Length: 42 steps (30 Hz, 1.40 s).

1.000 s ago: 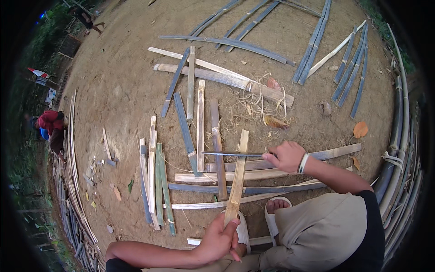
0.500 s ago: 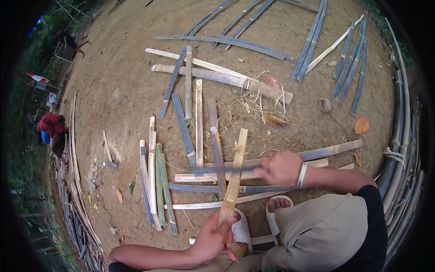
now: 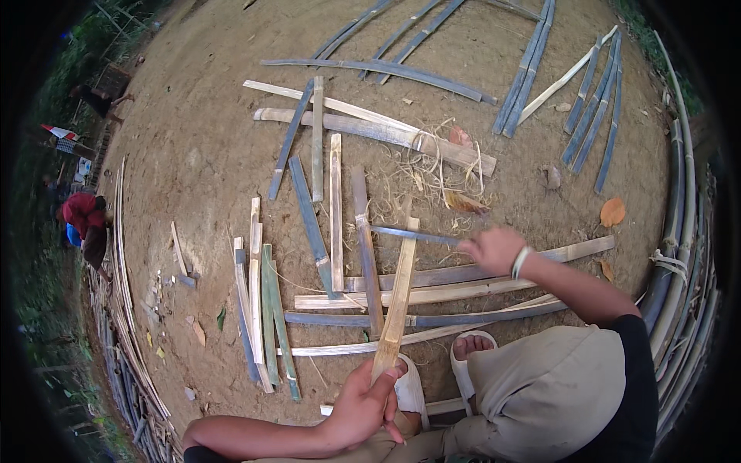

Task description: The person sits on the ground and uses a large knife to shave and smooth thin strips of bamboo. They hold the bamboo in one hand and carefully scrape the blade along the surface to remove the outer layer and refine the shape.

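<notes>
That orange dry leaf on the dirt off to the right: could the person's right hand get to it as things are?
Probably yes. The right hand grips a thin blade, but only bare dirt and one bamboo slat lie between it and the orange leaf.

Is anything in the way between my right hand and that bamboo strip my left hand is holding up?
Nothing visible. The right hand grips a long blade that already reaches across to the bamboo strip, which the left hand holds at its lower end.

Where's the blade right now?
In the head view, the blade is right of centre, held flat by the right hand, its tip against the top of the upright bamboo slat gripped by the left hand.
</notes>
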Each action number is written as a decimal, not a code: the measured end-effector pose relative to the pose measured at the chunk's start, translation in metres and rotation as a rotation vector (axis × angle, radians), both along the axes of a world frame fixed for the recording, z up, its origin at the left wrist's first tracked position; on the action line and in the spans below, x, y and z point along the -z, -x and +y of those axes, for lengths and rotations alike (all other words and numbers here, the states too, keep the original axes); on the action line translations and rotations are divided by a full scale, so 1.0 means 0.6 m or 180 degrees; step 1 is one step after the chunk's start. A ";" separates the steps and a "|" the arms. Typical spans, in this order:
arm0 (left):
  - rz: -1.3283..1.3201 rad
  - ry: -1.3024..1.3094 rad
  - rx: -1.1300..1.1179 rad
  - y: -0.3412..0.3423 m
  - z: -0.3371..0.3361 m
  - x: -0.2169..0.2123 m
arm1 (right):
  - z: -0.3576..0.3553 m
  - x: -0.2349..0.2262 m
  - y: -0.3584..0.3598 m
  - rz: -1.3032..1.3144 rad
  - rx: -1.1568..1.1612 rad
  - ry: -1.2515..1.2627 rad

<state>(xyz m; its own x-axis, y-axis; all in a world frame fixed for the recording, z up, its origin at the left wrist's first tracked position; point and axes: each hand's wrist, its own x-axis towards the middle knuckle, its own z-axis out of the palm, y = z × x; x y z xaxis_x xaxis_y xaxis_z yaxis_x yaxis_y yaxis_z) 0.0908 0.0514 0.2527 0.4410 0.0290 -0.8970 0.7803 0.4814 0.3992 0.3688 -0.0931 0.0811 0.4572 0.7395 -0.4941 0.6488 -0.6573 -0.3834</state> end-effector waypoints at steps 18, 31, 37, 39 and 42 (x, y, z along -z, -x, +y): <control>-0.0160 -0.0130 -0.0172 0.004 0.003 -0.004 | -0.033 0.032 -0.024 -0.0160 0.0228 -0.0108; 0.0086 0.0050 -0.0329 -0.005 0.011 -0.014 | -0.030 -0.089 0.137 0.0752 -0.0760 -0.1285; 0.0039 0.0269 -0.0517 -0.006 0.004 -0.005 | -0.003 0.002 0.061 0.0329 0.0011 -0.0740; -0.0027 0.0382 -0.0694 -0.008 0.008 -0.003 | 0.008 0.014 0.042 0.0237 0.0057 -0.0706; -0.0110 0.0612 -0.0948 0.000 0.022 -0.001 | 0.003 -0.070 0.087 0.0447 -0.0324 -0.0839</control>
